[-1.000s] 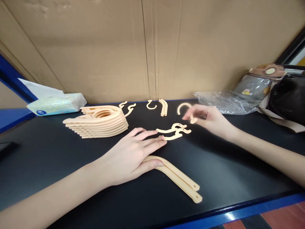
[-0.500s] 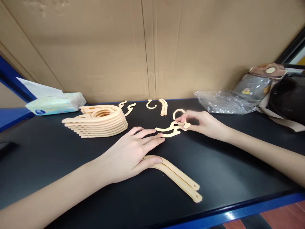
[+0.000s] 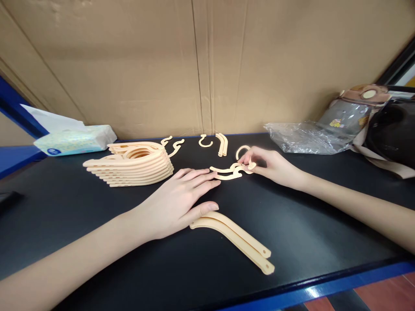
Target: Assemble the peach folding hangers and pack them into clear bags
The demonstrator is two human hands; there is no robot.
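My left hand (image 3: 180, 201) lies flat on the black table (image 3: 97, 224) with fingers stretched out. Its fingertips touch the thin peach hanger arms (image 3: 223, 172), and its thumb rests by two thick curved hanger bars (image 3: 236, 239). My right hand (image 3: 270, 166) pinches a peach hook (image 3: 242, 152) and holds its foot against the notched ends of the thin arms. A stack of assembled peach hangers (image 3: 132, 166) sits to the left.
A loose hook (image 3: 204, 141), two short bars (image 3: 222, 144) and two thin arm pieces (image 3: 173, 146) lie near the cardboard wall (image 3: 201, 65). A tissue pack (image 3: 73, 139) is at far left. A crumpled plastic bag (image 3: 301, 137) and a dark bag (image 3: 391, 131) sit at right. A blue edge (image 3: 324, 289) bounds the table front.
My right hand brought the hook down from above the table to the thin arm pieces. My left hand slid slightly back and left, its thumb lifting off the thick bars.
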